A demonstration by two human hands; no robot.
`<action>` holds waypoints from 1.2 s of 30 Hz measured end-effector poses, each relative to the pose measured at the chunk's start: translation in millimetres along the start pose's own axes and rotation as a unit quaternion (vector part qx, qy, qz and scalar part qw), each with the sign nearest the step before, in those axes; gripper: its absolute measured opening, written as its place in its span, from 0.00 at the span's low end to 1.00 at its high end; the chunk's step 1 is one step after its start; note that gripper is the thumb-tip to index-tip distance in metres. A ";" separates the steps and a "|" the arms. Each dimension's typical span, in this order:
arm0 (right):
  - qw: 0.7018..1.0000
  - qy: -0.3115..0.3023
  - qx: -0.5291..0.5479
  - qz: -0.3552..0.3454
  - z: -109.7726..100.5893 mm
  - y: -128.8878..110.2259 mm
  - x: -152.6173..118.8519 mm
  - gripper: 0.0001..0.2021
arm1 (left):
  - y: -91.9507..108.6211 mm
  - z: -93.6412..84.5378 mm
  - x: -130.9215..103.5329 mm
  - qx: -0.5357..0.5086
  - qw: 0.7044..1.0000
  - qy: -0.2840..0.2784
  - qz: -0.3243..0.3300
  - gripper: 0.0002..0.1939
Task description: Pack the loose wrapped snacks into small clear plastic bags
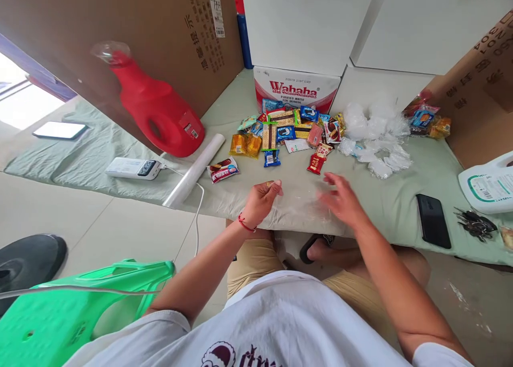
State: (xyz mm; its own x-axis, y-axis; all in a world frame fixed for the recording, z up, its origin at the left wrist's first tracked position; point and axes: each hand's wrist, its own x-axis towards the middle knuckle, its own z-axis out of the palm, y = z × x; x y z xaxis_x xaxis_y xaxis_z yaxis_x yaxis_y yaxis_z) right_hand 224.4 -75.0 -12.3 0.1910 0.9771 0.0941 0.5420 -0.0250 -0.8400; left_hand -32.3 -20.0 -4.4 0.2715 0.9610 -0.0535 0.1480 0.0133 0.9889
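My left hand (262, 198), a red cord on its wrist, is closed in a pinch on a thin clear plastic bag (298, 204) over the front edge of the covered surface. The bag is so transparent that its outline is hard to follow. To its right, my right hand (342, 198) is lifted with fingers apart and smeared by motion; nothing shows in its grasp. Just beyond the hands is a pile of wrapped snacks (285, 133). A red packet (316, 164) lies nearest my right hand, and a red and white snack packet (223, 170) lies beyond my left.
A roll of clear bags (195, 169), a power bank (134, 168) and a red jug (156, 105) stand or lie left. Crumpled clear bags (377, 137), a black phone (433, 220) and keys (475, 224) are right. A Wahaha carton (296, 89) stands behind; a green stool (80, 313) is lower left.
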 end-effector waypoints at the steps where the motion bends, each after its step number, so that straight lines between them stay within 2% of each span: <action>1: 1.000 -0.021 -0.007 0.011 12.1 -2.0 1.3 0.37 | 3.2 2.9 -1.2 0.014 1.000 0.006 0.021 0.27; 3: 0.997 -0.064 -0.021 0.041 24.7 -1.9 4.7 0.33 | 9.5 3.4 -2.6 0.036 0.998 0.019 0.057 0.25; 4: 0.995 -0.080 -0.035 0.040 24.0 -0.5 6.9 0.26 | 12.1 1.1 -2.8 0.045 0.996 0.022 0.069 0.24; 6: 0.992 -0.086 -0.096 -0.012 10.8 1.8 11.8 0.13 | 15.3 -7.2 -2.7 0.057 0.995 0.013 0.080 0.21; 7: 0.986 -0.073 -0.139 -0.049 0.5 1.6 14.3 0.10 | 15.8 -12.3 -2.4 0.063 0.995 -0.001 0.080 0.19; 9: 0.970 -0.031 -0.215 -0.108 -21.0 -2.7 18.5 0.10 | 14.1 -21.9 -1.3 0.090 0.992 -0.040 0.073 0.15; 12: 0.972 0.015 -0.207 -0.113 -42.3 -14.1 21.0 0.10 | 6.0 -31.5 2.1 0.179 0.978 -0.090 0.052 0.13; 14: 0.992 0.001 -0.109 -0.059 -47.1 -19.8 19.6 0.10 | -1.4 -34.5 5.5 0.233 0.969 -0.079 0.039 0.07; 15: 0.999 -0.014 -0.043 -0.015 -47.8 -21.5 18.0 0.11 | -4.9 -35.3 7.4 0.244 0.968 -0.056 0.036 0.04; 17: 0.991 -0.052 0.086 0.084 -48.4 -23.9 13.1 0.16 | -10.4 -36.0 11.4 0.218 0.975 0.008 0.029 0.05; 20: 0.950 -0.131 0.202 0.200 -52.2 -28.2 3.2 0.23 | -12.6 -34.9 18.7 0.041 0.997 0.056 -0.036 0.04; 23: 0.916 -0.171 0.251 0.261 -60.2 -29.7 -3.8 0.25 | -8.2 -33.4 31.8 -0.147 0.980 0.037 -0.132 0.04; 26: 0.914 -0.159 0.246 0.281 -70.1 -15.6 0.9 0.26 | -3.2 -36.1 55.5 -0.180 0.974 0.014 -0.139 0.06; 29: 0.945 -0.114 0.169 0.255 -78.6 13.0 18.2 0.26 | -5.5 -39.1 86.1 -0.134 0.982 -0.054 -0.123 0.13; 31: 0.977 -0.023 0.060 0.201 -81.1 28.4 30.5 0.25 | -12.4 -34.8 103.8 -0.087 0.987 -0.071 -0.117 0.18; 32: 0.987 0.042 -0.008 0.157 -80.5 31.8 34.8 0.25 | -17.0 -30.0 110.3 -0.071 0.989 -0.063 -0.114 0.20; 34: 0.981 0.146 -0.120 0.038 -74.1 28.0 36.9 0.24 | -26.8 -16.5 118.0 -0.063 0.991 -0.035 -0.112 0.21; 35: 0.976 0.155 -0.151 -0.026 -68.1 21.7 34.8 0.25 | -31.5 -9.0 119.4 -0.065 0.991 -0.023 -0.111 0.21; 36: 0.974 0.129 -0.166 -0.085 -60.4 13.6 31.1 0.29 | -35.8 -2.0 119.6 -0.068 0.992 -0.013 -0.109 0.21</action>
State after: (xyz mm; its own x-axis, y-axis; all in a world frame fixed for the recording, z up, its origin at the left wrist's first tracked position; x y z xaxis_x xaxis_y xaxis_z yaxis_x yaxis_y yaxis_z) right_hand 287.2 -57.7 11.4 0.2526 0.8882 0.3837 0.8106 0.0223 -0.5852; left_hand -7.1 95.0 -45.9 0.2720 0.9239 -0.2691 0.0761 0.2581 0.9631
